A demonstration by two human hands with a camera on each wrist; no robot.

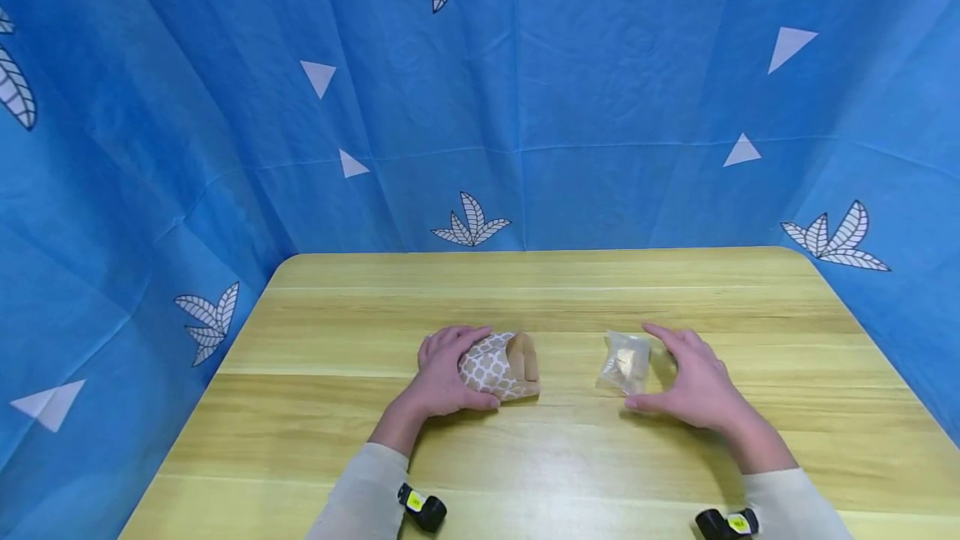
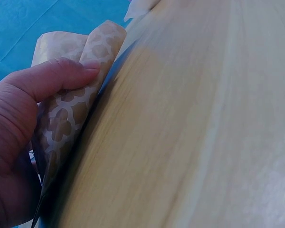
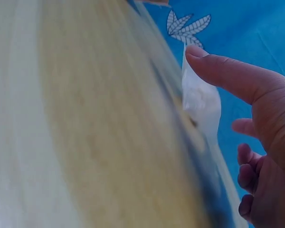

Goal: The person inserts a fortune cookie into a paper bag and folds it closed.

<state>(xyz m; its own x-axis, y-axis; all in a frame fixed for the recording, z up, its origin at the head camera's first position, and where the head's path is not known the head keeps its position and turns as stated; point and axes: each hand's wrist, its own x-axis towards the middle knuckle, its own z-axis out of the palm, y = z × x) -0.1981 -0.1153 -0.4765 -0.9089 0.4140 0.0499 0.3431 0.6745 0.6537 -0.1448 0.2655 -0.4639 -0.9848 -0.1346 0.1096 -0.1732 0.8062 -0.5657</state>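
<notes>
My left hand (image 1: 442,373) grips a small brown paper bag (image 1: 487,367) with a white lattice print, its thumb along the near side and the fingers at the far side. The bag lies on its side, its mouth facing right. In the left wrist view the thumb presses the bag's printed face (image 2: 66,114). To the right, my right hand (image 1: 693,377) spreads thumb and fingers around the right side of a clear plastic packet (image 1: 626,363) with something pale inside. The right wrist view has the thumb tip at the packet's edge (image 3: 202,104), the other fingers apart from it.
Both things lie on a light wood-grain table (image 1: 570,457) with rounded far corners. A blue curtain (image 1: 600,90) with white leaves and triangles hangs behind the table and along its sides. A small black camera (image 1: 423,508) is strapped to the left sleeve, another (image 1: 726,523) to the right.
</notes>
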